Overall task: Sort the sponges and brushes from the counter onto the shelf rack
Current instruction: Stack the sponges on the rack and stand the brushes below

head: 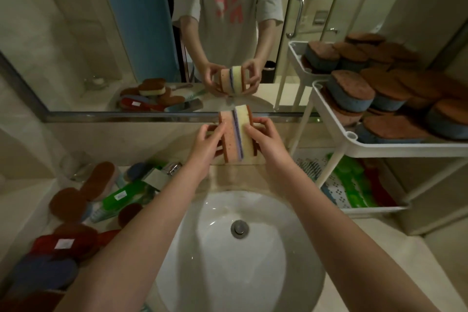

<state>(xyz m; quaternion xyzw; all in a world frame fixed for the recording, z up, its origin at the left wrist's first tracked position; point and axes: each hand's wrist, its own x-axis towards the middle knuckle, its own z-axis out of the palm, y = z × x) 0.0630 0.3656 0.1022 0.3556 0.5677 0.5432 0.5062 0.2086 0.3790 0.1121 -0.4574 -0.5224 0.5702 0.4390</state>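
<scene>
While I stand over the sink [253,273], left hand [210,142] and right hand [267,140] grip a sponge stack [235,132] from both sides | rack [405,148] top: blue-brown sponges [349,91] | below: green brushes [352,185]

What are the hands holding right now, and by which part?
A bunch of sponges, pressed together side by side. The left hand grips its left outer face, the right hand its right outer face.

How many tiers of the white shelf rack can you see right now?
2. The upper tier, right of the mirror, holds blue sponges with brown tops; the lower tier beneath it holds green and red brushes. Further tiers may be hidden below.
</scene>
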